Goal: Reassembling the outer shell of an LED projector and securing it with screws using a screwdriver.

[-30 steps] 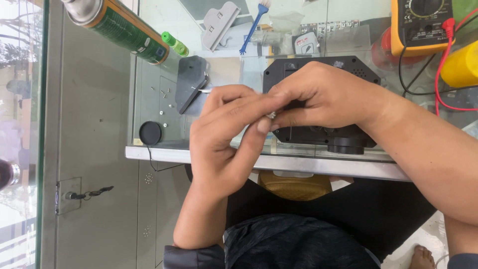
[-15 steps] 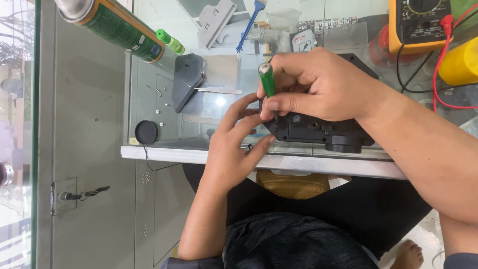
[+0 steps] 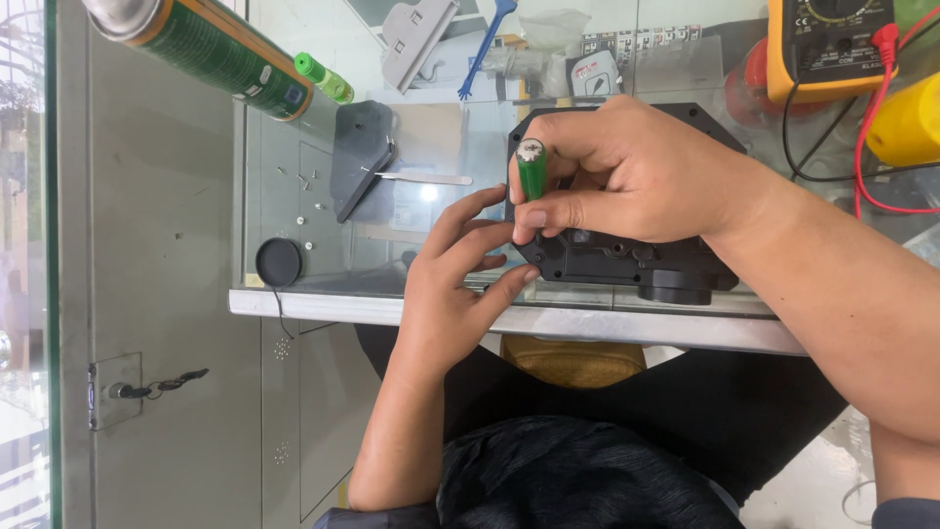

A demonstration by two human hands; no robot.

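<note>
A black plastic housing (image 3: 627,260) lies on the glass tabletop (image 3: 294,225) near its front edge. My right hand (image 3: 636,176) reaches in from the right and grips a green-handled screwdriver (image 3: 532,171), held upright with its tip down on the housing's left end. My left hand (image 3: 455,279) comes up from below. Its fingers and thumb clasp the housing's left corner, right under the screwdriver. The screwdriver's tip is hidden by my fingers.
A green spray can (image 3: 211,54) and a small green bottle (image 3: 323,78) lie at the back left. A black cover plate (image 3: 360,157) with tweezers (image 3: 421,178), loose screws (image 3: 304,181) and a round black cap (image 3: 279,262) sit left of the hands. A yellow multimeter (image 3: 832,44) with red leads is at the back right.
Both hands were joined over something small above the housing. My right hand now stands the green screwdriver on the housing, and my left hand has dropped to the housing's corner.
</note>
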